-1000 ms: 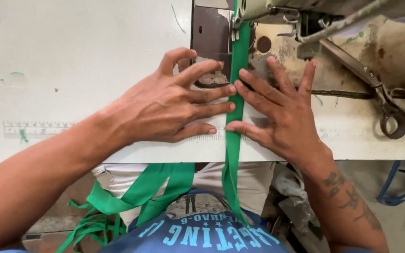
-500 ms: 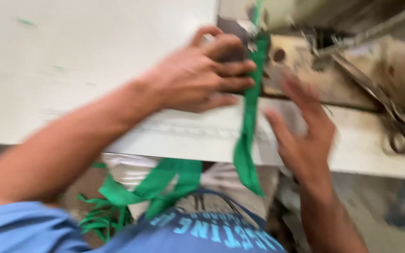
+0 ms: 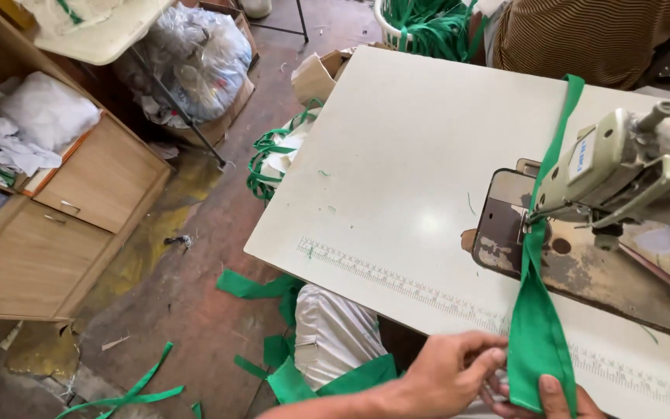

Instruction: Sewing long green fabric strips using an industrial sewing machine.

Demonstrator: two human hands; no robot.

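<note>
A long green fabric strip [image 3: 538, 310] runs from under the sewing machine head [image 3: 622, 167] down to the table's near edge, and on behind the machine to the far side. My left hand [image 3: 447, 376] pinches the strip's left edge at the front of the table. My right hand [image 3: 556, 399] holds the strip's lower end from beneath, thumb on top; most of that hand is out of frame. More green strip hangs in my lap [image 3: 327, 380].
The white sewing table [image 3: 397, 178] has a printed ruler along its front. A person in a striped top [image 3: 583, 35] sits opposite. Green strips lie on the floor [image 3: 129, 392] and in a basket [image 3: 420, 23]. Wooden drawers [image 3: 56, 233] stand at left.
Both hands have drawn back from flat beside the needle to the table's near edge, now pinching the strip. The camera view has swung left and wider.
</note>
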